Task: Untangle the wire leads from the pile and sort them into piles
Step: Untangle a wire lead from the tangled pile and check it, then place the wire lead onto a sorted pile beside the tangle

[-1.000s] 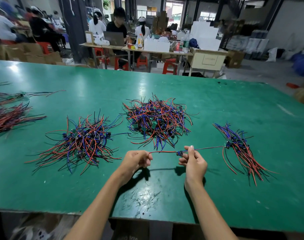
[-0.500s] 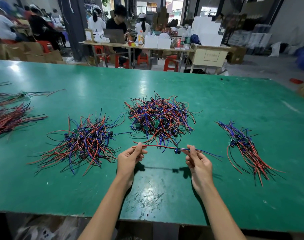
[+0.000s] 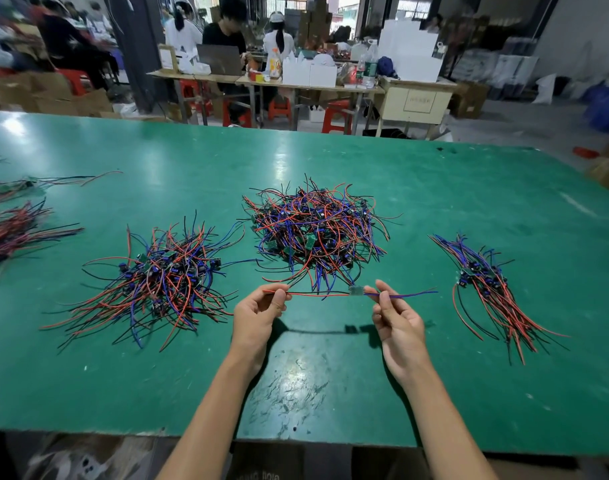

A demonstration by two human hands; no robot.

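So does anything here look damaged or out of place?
Nothing looks wrong with the wires. The only wear is a scratched, scuffed patch on the green table between the forearms. The left hand and right hand hold one lead stretched straight.

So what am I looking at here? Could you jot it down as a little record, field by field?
Surface: green table
Left hand: pinches the red-and-black end of the wire lead
Right hand: pinches the same lead beside its small board
Lead: stretched level between the hands, above the table
Tangled pile: middle, just beyond the hands
Loose pile: to the left
Aligned pile: to the right
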